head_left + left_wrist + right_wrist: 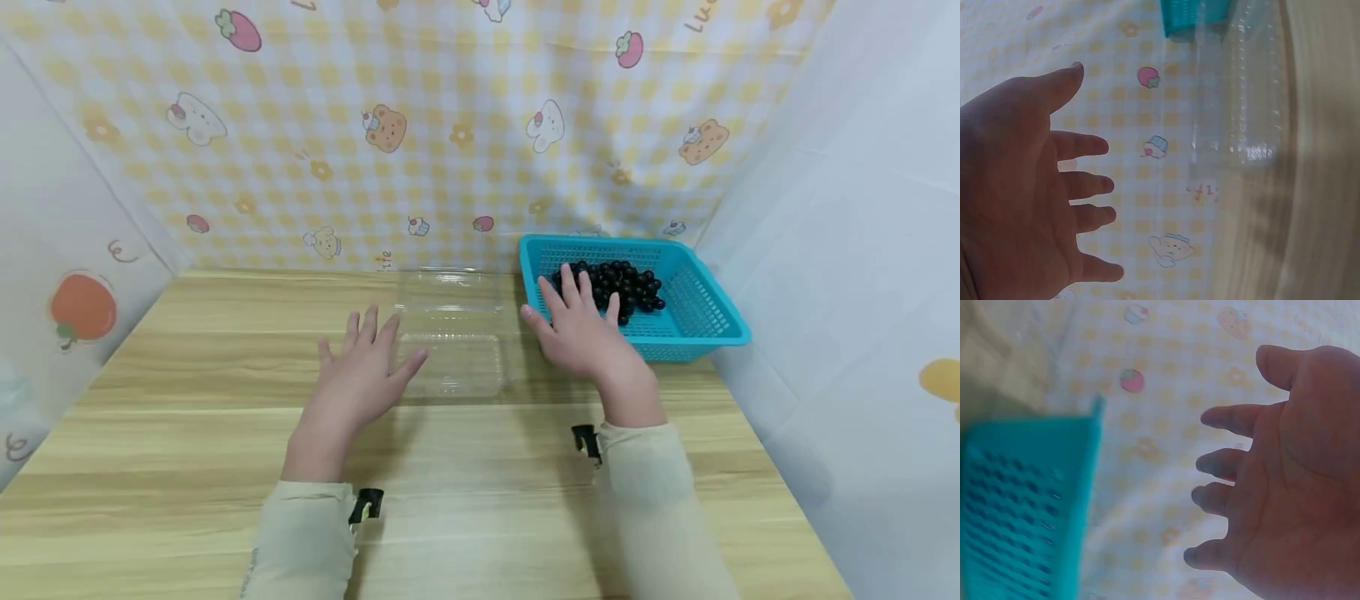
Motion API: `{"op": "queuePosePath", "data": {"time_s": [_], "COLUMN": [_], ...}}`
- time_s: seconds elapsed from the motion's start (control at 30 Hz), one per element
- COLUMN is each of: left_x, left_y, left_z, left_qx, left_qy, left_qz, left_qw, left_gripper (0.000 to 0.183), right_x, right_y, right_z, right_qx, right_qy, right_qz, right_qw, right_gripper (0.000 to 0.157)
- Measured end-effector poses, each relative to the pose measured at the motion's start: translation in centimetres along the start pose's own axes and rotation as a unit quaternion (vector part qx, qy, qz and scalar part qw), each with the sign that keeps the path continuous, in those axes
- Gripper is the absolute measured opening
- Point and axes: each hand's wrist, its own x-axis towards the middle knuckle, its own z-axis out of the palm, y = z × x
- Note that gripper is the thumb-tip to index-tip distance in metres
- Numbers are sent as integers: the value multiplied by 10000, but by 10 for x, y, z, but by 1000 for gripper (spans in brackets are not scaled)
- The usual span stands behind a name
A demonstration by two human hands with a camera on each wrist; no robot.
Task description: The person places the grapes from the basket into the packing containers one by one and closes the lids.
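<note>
A clear plastic box point(450, 362) with its hinged lid point(450, 290) raised at the back stands mid-table. Beside its left side, my left hand point(358, 379) hovers with fingers spread and nothing in them; the left wrist view shows the bare palm point(1016, 187). To the right is a turquoise basket point(712, 340) holding a heap of small, round, dark fruits point(626, 287). My right hand point(585, 337) is over the basket's near left corner, fingers spread, hiding part of the fruits. In the right wrist view its palm point(1304, 481) shows nothing held.
A wood-grain table point(187, 433) lies under everything. Behind it hangs a yellow checked cloth point(450, 167) with cartoon prints, close to the back of the box and basket. White sheets point(847, 275) flank both sides.
</note>
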Motion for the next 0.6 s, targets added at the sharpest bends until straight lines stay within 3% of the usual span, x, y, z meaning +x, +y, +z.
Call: {"op": "queuePosePath", "data": {"time_s": [0.17, 0.37, 0.6], "left_x": [-3, -5, -1], "left_y": [-18, -43, -61], "left_z": [4, 12, 21], "left_qx": [-199, -605, -1126], "left_qy": [-174, -658, -898], "left_qz": [22, -75, 80], "left_qw": [9996, 9960, 9895], "left_gripper": [90, 105, 109], "right_x": [11, 29, 72], "right_y": [7, 22, 49], "right_z": [-32, -59, -92], "right_qx": [-629, -1229, -1412], "right_qy": [-256, -780, -1383], "right_qz": [-41, 89, -52], "right_qw": [9977, 9893, 9803], "right_gripper": [74, 75, 72]}}
